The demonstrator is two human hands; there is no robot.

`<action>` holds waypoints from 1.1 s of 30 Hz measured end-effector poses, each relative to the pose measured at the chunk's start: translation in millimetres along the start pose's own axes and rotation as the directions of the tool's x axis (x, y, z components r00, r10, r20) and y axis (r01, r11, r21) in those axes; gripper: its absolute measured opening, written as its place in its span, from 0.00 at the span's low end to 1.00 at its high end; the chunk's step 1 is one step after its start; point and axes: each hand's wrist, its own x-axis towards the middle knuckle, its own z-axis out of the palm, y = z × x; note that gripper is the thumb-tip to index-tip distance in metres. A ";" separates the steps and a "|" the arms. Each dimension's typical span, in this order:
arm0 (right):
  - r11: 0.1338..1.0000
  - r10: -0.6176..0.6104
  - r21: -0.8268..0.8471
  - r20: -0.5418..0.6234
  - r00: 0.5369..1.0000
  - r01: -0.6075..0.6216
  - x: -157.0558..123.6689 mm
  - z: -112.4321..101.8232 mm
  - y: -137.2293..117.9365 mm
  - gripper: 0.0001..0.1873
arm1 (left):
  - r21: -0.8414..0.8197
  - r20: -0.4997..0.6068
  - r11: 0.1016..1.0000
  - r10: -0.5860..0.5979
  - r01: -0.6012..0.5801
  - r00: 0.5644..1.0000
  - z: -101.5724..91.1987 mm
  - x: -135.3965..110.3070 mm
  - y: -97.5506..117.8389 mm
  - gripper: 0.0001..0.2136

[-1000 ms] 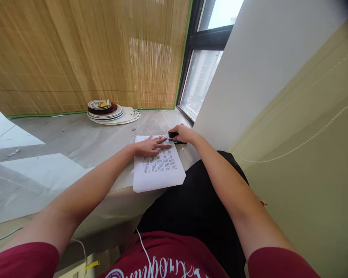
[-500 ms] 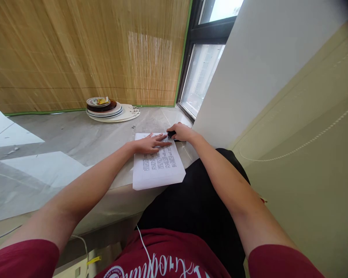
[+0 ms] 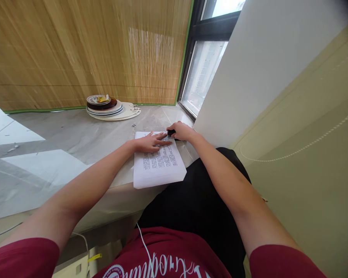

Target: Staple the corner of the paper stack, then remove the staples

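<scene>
A printed paper sheet (image 3: pixel 159 175) lies on the stone ledge, its near edge hanging over the front. My left hand (image 3: pixel 150 143) is spread flat on the upper part of the paper, fingers apart and pointing right. At the paper's far right corner, my right hand (image 3: pixel 182 131) is closed over a black stapler (image 3: pixel 170 133). Most of the stapler is hidden by the fingers; a dark part shows below them beside the paper's edge. The fingertips of both hands are close together.
A stack of plates (image 3: pixel 104 110) stands at the back of the ledge (image 3: pixel 75 131), before a bamboo blind (image 3: pixel 89 50). To the right are a window (image 3: pixel 204 73), a white wall (image 3: pixel 234 77) and a hanging bead chain (image 3: pixel 278 157). A white cable (image 3: pixel 145 247) crosses my shirt.
Both hands keep their places on the paper and the stapler. The view has shifted very slightly; nothing else has visibly moved.
</scene>
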 end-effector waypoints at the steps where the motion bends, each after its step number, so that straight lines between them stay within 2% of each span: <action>1: 1.000 -0.001 0.000 -0.001 1.000 0.001 0.0 0.3 -0.1 0.17 | -0.001 0.000 1.000 0.000 0.000 1.000 -0.3 -0.2 0.2 0.34; 15: 0.999 0.050 0.013 0.006 0.999 -0.050 -0.9 4.1 3.3 0.19 | 0.010 0.007 1.000 -0.001 0.001 1.000 0.8 -1.7 -0.7 0.34; 22: 0.999 -0.017 0.037 -0.021 1.000 0.018 1.5 7.2 10.6 0.19 | 0.006 0.012 1.000 -0.001 0.001 1.000 -1.6 -2.5 2.4 0.34; 28: 0.998 0.023 0.052 -0.024 0.999 -0.022 3.1 10.1 11.3 0.21 | 0.001 0.009 1.000 -0.003 0.003 1.000 -2.2 -3.3 3.5 0.34; 33: 0.987 -0.085 0.137 -0.016 0.996 0.087 6.6 10.8 20.2 0.24 | -0.016 0.003 1.000 0.013 -0.013 1.000 1.4 -1.4 -1.6 0.34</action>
